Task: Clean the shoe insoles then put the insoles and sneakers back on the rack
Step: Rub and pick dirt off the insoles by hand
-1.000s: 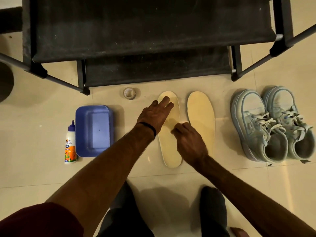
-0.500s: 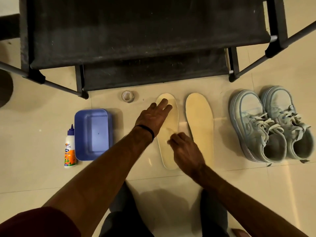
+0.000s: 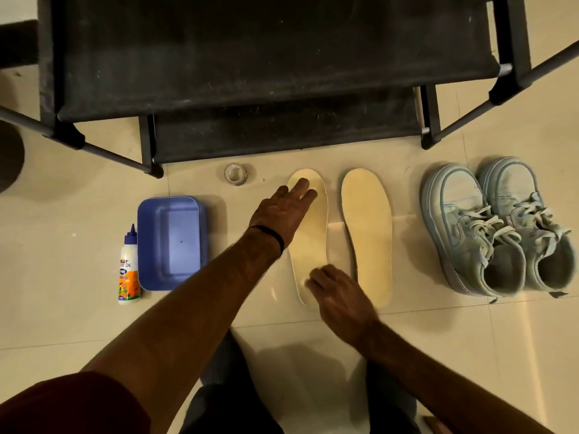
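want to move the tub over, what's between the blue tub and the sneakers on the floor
In the head view, two insoles lie between the blue tub and the sneakers: the left insole under both hands, then the right insole.

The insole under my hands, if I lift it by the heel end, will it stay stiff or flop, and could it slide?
The left insole looks thin and flat, so it will probably bend and feel light. The floor tiles look glossy, so it may slide when pushed; the left hand pressing its toe end should steady it.
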